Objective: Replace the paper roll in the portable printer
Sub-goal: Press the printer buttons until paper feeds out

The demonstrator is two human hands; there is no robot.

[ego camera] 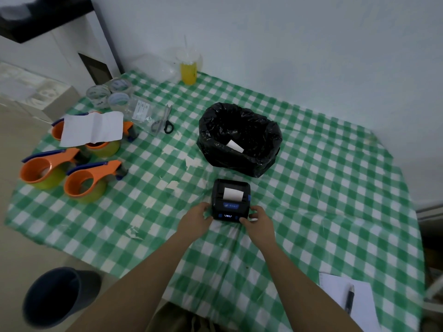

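A small black portable printer (230, 186) sits on the green checked tablecloth (311, 188), its lid down, with a strip of white paper (232, 193) sticking out of its top slot and a small lit display on its near face. My left hand (196, 218) grips the printer's left near side. My right hand (257, 219) grips its right near corner, and something small and white shows between those fingers. Behind the printer stands a bin lined with a black bag (239, 137), holding a white piece of paper (235, 146).
Three orange tape dispensers (84, 180) and a white sheet (92, 128) lie at the left, with clear tape rolls (107, 94), scissors (165, 121) and a yellow drink cup (189, 68) behind. A pen on paper (350, 300) is near right. A dark bucket (55, 295) stands on the floor.
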